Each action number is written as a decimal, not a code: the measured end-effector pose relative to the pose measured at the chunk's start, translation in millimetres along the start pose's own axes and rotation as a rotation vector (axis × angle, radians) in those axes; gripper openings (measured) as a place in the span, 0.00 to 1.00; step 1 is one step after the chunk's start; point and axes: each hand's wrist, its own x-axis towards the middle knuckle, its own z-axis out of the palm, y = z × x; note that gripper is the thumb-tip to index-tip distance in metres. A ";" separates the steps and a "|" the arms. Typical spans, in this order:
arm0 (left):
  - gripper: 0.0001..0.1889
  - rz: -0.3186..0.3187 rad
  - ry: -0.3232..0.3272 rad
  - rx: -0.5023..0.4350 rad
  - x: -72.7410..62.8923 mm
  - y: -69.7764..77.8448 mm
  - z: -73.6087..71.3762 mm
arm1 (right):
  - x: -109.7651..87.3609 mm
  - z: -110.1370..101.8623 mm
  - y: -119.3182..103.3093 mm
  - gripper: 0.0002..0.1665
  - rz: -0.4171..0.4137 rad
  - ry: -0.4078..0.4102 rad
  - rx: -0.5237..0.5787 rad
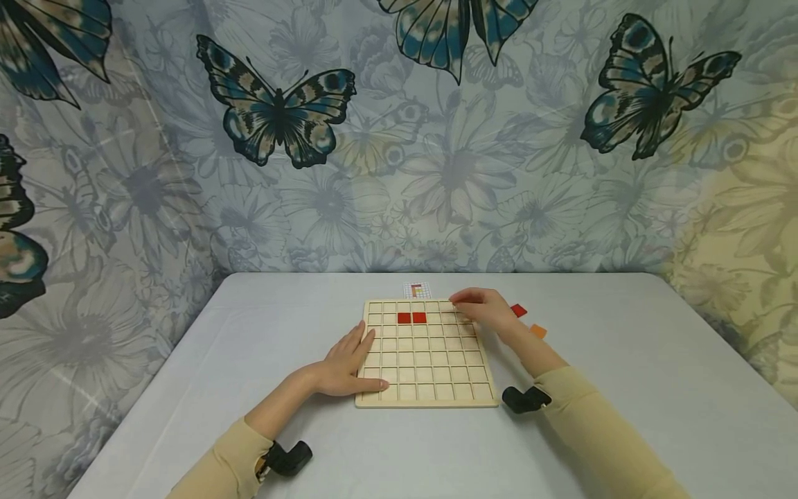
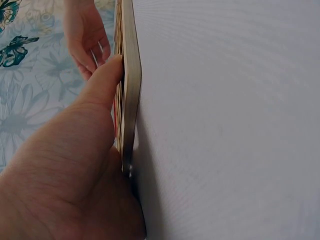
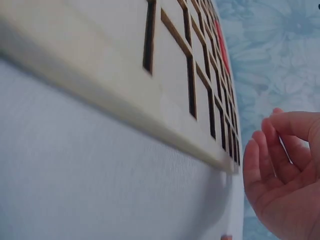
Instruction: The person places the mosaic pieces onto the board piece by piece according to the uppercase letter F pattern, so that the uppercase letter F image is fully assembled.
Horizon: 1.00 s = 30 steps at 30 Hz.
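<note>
The grid board (image 1: 426, 374) is lying on the white table (image 1: 249, 333). At its 9 o'clock edge, the left hand (image 1: 343, 367) is resting with fingers spread apart. Near the 1 o'clock corner, the right hand (image 1: 486, 310) is hovering with fingers bent; whether it is pinching anything cannot be determined. Two red tiles (image 1: 404, 318) are occupying adjacent cells toward 12 o'clock.

Two red square tiles (image 1: 412, 318) in a pale wooden grid board (image 1: 425, 395)

We see the board flat on the white table (image 1: 592, 333), its tiles side by side toward the far edge; right of it lie a loose red tile (image 1: 519, 310) and an orange tile (image 1: 538, 331).
</note>
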 end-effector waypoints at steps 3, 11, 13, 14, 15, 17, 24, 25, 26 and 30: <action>0.58 -0.001 -0.001 0.003 0.5 -1.1 0.6 | -4.1 -7.9 1.5 0.18 0.011 0.020 0.012; 0.57 0.001 0.001 0.003 -0.2 -0.8 0.4 | -8.2 -33.0 13.2 0.21 0.111 0.110 -0.019; 0.57 0.002 0.001 0.002 -1.3 0.3 -0.2 | -9.3 -39.0 17.1 0.21 0.103 0.131 -0.028; 0.57 0.002 0.001 0.002 -1.7 1.0 -0.5 | -9.9 -41.9 19.2 0.21 0.104 0.144 -0.037; 0.57 0.004 0.000 0.003 -2.2 1.7 -1.1 | -10.5 -44.6 20.9 0.21 0.093 0.158 -0.060; 0.57 0.010 -0.001 -0.002 -2.7 2.9 -2.2 | -12.3 -49.0 22.6 0.20 0.077 0.182 -0.094; 0.57 0.016 0.004 0.022 0.5 -1.1 0.3 | -18.4 -57.9 26.9 0.20 0.080 0.237 -0.243; 0.57 0.016 0.005 0.023 1.0 -1.8 0.9 | -19.0 -58.4 27.7 0.20 0.081 0.240 -0.266; 0.57 0.017 0.009 0.022 1.4 -2.5 1.5 | -19.7 -59.0 28.4 0.20 0.075 0.242 -0.289; 0.57 0.015 0.008 0.018 1.9 -3.6 2.2 | -20.3 -61.0 31.3 0.21 0.072 0.240 -0.364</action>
